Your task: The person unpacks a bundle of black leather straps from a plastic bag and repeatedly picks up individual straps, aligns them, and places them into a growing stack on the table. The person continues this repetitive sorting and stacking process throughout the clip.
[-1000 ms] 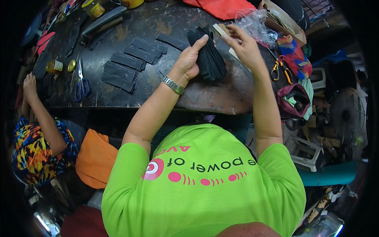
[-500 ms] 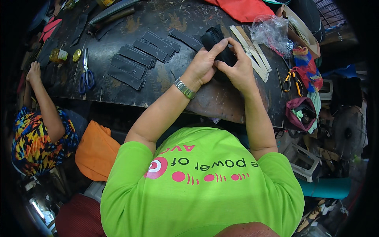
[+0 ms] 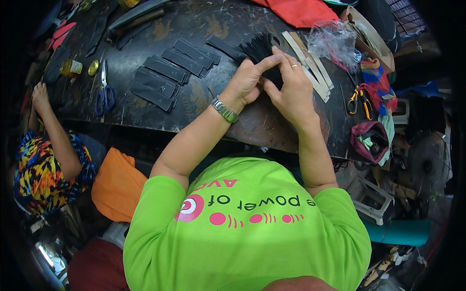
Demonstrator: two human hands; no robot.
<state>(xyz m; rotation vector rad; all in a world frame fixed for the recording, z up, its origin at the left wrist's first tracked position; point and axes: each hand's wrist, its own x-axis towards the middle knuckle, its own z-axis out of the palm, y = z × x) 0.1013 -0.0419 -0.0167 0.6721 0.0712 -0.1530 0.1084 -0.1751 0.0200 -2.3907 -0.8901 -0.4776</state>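
Observation:
Above the dark table's near side, both my hands are closed around a thick bundle of thin black strips [image 3: 257,47]. Its far end is fanned out into many layers. My left hand [image 3: 246,83] grips the bundle from the left, its thumb pointing across toward the other hand. My right hand [image 3: 292,87], with a ring on one finger, holds it from the right. The palms hide the bundle's lower part. To the left lie several small piles of flat black strips [image 3: 180,60], likely leather or a similar sheet. One black strip pile [image 3: 223,47] reaches up to the bundle.
Pale flat sticks [image 3: 310,68] and a clear plastic bag [image 3: 332,41] lie to the right, with yellow-handled pliers [image 3: 359,102] beyond. Blue-handled scissors [image 3: 105,97], a glass jar [image 3: 71,68] and its lid [image 3: 93,67] are at the left. Another person's arm [image 3: 56,128] rests at the far left.
The bundle's far end has spread from a compact block into a fan of layers. My right fingers have straightened and moved slightly. At the far left, the other person's hand has shifted a little.

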